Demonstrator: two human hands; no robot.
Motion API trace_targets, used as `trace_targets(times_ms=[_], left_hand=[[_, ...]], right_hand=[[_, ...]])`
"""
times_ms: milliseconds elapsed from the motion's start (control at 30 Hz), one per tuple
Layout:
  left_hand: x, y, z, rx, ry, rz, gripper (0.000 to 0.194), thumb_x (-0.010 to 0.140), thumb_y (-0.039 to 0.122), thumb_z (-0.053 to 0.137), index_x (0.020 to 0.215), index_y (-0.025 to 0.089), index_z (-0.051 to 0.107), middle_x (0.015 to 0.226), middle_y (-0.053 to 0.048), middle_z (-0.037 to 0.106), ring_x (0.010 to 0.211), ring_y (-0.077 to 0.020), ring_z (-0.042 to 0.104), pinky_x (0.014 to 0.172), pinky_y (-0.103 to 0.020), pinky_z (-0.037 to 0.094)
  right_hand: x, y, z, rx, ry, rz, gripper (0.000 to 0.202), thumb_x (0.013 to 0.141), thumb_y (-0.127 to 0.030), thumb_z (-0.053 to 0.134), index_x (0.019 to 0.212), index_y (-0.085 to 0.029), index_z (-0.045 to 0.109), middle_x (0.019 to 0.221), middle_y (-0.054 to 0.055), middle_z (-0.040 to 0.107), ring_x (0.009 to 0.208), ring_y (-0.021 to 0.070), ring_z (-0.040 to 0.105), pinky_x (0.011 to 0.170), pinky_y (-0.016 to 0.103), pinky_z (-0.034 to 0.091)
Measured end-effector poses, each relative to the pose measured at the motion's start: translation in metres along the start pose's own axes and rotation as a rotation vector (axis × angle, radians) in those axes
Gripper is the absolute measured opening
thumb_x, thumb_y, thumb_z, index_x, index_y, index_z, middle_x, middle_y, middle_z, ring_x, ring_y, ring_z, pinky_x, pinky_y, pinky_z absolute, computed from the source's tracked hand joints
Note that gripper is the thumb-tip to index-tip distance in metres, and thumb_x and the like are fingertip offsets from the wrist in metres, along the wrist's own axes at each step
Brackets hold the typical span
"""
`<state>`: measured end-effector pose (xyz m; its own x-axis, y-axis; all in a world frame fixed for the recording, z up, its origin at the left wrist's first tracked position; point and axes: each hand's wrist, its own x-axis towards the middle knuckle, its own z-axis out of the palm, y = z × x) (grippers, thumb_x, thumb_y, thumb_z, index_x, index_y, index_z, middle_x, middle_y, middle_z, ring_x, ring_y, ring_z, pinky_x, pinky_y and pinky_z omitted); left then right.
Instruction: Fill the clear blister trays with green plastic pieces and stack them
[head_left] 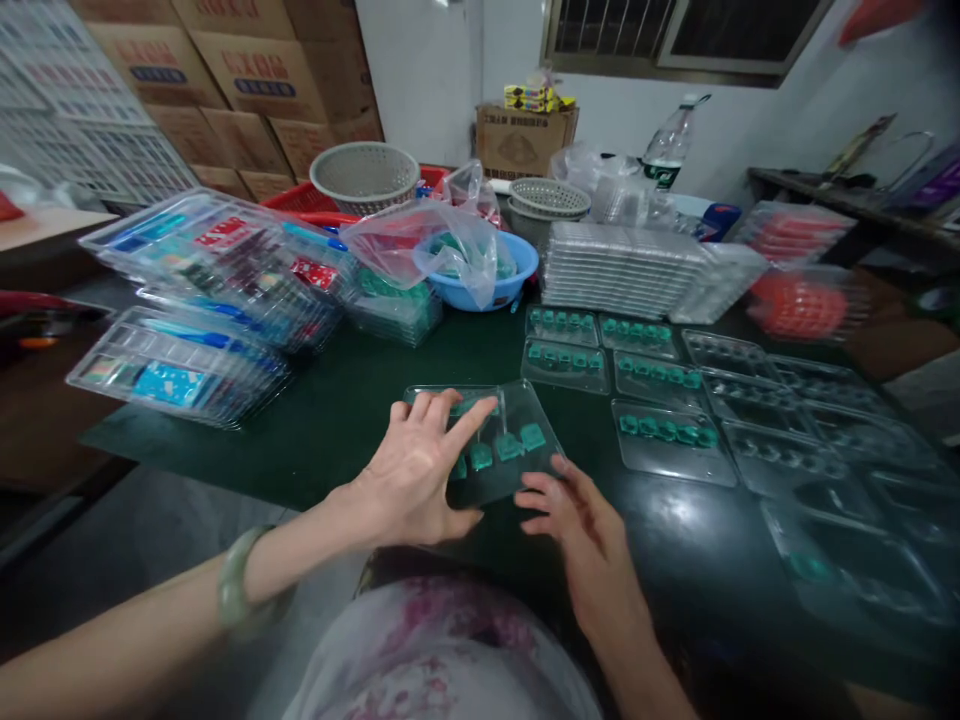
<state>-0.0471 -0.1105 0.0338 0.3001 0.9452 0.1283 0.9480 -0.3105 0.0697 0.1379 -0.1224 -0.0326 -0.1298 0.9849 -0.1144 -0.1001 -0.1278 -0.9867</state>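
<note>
In front of me a clear plastic tray (pixel 491 488) lies at an angle on the dark table, with a row of green translucent pieces (pixel 508 446) in it. A second clear edge shows behind it; whether it is another tray I cannot tell. My left hand (pixel 420 460) lies over the tray's left side, fingers spread, hiding part of the row. At the tray's right corner is my right hand (pixel 577 530), its fingers apart and loosely bent, the fingertips at or very near the edge. To the right, several clear trays (pixel 675 462) hold similar green rows.
More clear trays (pixel 780 455) without visible green pieces spread rightward. Behind them stand stacked clear trays (pixel 622 270). A blue basin (pixel 517 275) with a plastic bag (pixel 427 240) sits at the back. Filled clear cases (pixel 180 370) are piled on the left.
</note>
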Motion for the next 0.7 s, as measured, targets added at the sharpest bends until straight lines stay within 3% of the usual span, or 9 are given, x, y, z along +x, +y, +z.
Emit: trace_targets(times_ms=[100, 200, 333, 433, 533, 633, 700], left_hand=[[0.000, -0.002, 0.004, 0.000, 0.039, -0.083, 0.094, 0.055, 0.054, 0.058, 0.134, 0.018, 0.024, 0.123, -0.019, 0.035, 0.104, -0.0358, 0.035, 0.078, -0.048, 0.030], [-0.002, 0.000, 0.010, -0.048, 0.047, -0.127, 0.100, 0.051, 0.060, 0.060, 0.135, 0.020, 0.023, 0.127, -0.020, 0.032, 0.104, -0.0370, 0.036, 0.078, -0.050, 0.031], [-0.004, -0.015, 0.003, -0.206, 0.072, -0.138, 0.104, 0.047, 0.066, 0.061, 0.134, 0.023, 0.023, 0.130, -0.017, 0.032, 0.108, -0.0356, 0.036, 0.082, -0.051, 0.031], [0.003, -0.037, -0.011, -0.398, 0.199, -0.171, 0.083, 0.061, 0.059, 0.057, 0.131, 0.022, 0.030, 0.129, -0.013, 0.036, 0.110, -0.0295, 0.038, 0.086, -0.044, 0.035], [0.013, -0.054, -0.022, -0.662, 0.275, -0.257, 0.062, 0.073, 0.050, 0.050, 0.126, 0.020, 0.039, 0.119, -0.009, 0.048, 0.099, -0.0218, 0.048, 0.077, -0.032, 0.042], [0.016, -0.059, -0.021, -0.919, 0.085, -0.352, 0.049, 0.076, 0.045, 0.048, 0.115, 0.016, 0.051, 0.087, -0.006, 0.061, 0.071, -0.0150, 0.055, 0.058, -0.024, 0.043], [0.013, -0.058, -0.015, -1.070, -0.105, -0.379, 0.044, 0.076, 0.044, 0.050, 0.106, 0.012, 0.056, 0.064, -0.002, 0.058, 0.052, -0.0108, 0.050, 0.047, -0.021, 0.038]], right_hand=[[0.007, -0.004, 0.035, 0.181, -0.133, 0.117, 0.038, 0.081, -0.038, 0.047, 0.112, -0.016, 0.045, 0.095, 0.011, 0.062, 0.083, 0.0197, 0.061, 0.066, 0.033, 0.050], [0.015, -0.002, 0.051, 0.160, -0.132, 0.064, 0.027, 0.082, -0.037, 0.046, 0.099, -0.017, 0.053, 0.088, 0.007, 0.063, 0.081, 0.0169, 0.060, 0.070, 0.030, 0.048], [0.043, -0.007, 0.037, 0.133, -0.172, 0.063, 0.025, 0.081, -0.038, 0.047, 0.094, -0.018, 0.054, 0.080, 0.004, 0.063, 0.067, 0.0139, 0.059, 0.055, 0.025, 0.045], [0.069, -0.020, 0.020, 0.068, -0.360, 0.132, 0.026, 0.079, -0.037, 0.049, 0.094, -0.016, 0.053, 0.069, 0.002, 0.061, 0.054, 0.0117, 0.057, 0.045, 0.021, 0.041], [0.084, -0.031, 0.015, -0.092, -0.576, 0.161, 0.026, 0.080, -0.036, 0.047, 0.091, -0.014, 0.054, 0.064, 0.001, 0.060, 0.048, 0.0099, 0.054, 0.039, 0.019, 0.036], [0.087, -0.032, 0.024, -0.227, -0.755, 0.174, 0.024, 0.081, -0.033, 0.044, 0.090, -0.014, 0.055, 0.062, 0.001, 0.059, 0.046, 0.0088, 0.053, 0.037, 0.017, 0.034], [0.085, -0.030, 0.032, -0.285, -0.842, 0.191, 0.023, 0.081, -0.031, 0.042, 0.091, -0.014, 0.055, 0.062, 0.001, 0.059, 0.044, 0.0080, 0.052, 0.036, 0.016, 0.033]])
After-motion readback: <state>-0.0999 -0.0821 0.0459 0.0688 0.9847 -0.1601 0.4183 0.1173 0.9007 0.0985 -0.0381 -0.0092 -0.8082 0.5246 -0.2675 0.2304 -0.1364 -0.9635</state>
